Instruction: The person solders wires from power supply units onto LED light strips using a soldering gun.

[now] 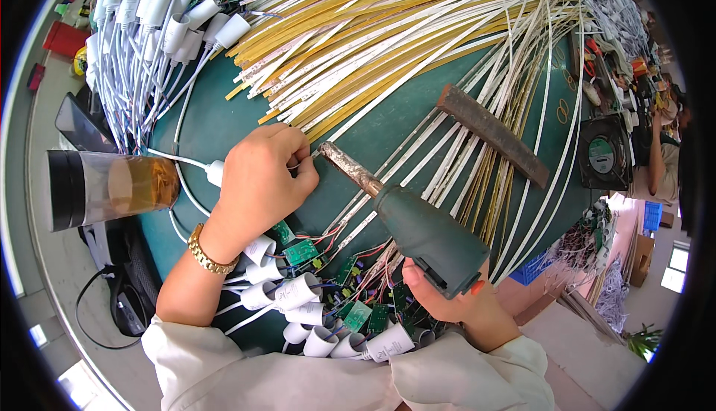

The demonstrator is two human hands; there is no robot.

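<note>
My right hand (451,299) is wrapped round a dark green heat gun (429,236), its scorched metal nozzle angled toward the upper left. Just at the nozzle's tip, the fingertips of my left hand (261,172) pinch a thin wire (313,154); its far end is too small to make out. A gold watch (209,253) circles the left wrist. White cylindrical lamp holders (298,290) with small green circuit boards (301,252) and coloured leads lie close to my body, below both hands. Another white holder (215,173) on a cable rests by the left wrist.
Long white and yellow strips (373,45) fan across the green table (212,105). A rusty metal bar (492,136) weighs some down. At left are a dark-lidded bottle (112,190) of amber liquid and bundled white-cabled holders (153,19). A square fan (604,154) stands right; another person's arm (656,154) shows beyond.
</note>
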